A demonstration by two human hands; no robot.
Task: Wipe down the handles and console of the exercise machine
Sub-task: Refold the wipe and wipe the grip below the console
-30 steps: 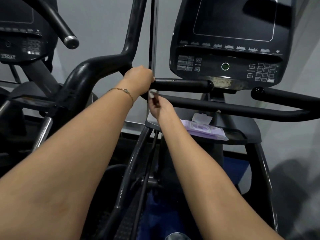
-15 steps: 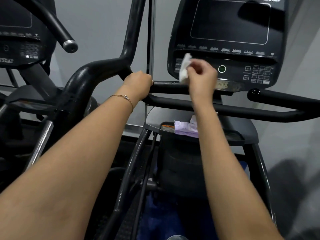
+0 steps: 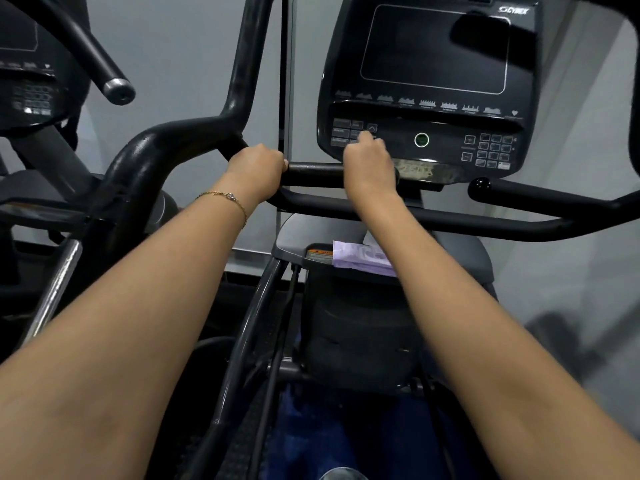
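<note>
The black console point(image 3: 433, 46) of the exercise machine stands ahead, with a dark screen and key rows below it. My left hand point(image 3: 258, 169) is wrapped around the curved left handle point(image 3: 145, 147), where that handle meets the short horizontal grip point(image 3: 311, 171). My right hand point(image 3: 369, 168) is a closed fist over the right end of that grip, knuckles against the console's lower-left keys. The white wipe it carried is hidden inside the fist.
A purple pack of wipes point(image 3: 356, 258) lies on the grey tray point(image 3: 294, 233) under the console. A long crossbar point(image 3: 485, 220) and the right handle point(image 3: 519, 195) run off to the right. A second machine's console point(image 3: 27, 91) and handle end point(image 3: 117, 90) stand at left.
My right hand rose from below the grips with the white wipe, reached the console's left keys, then dropped onto the short grip, where the wipe is covered. The left hand stayed put.
</note>
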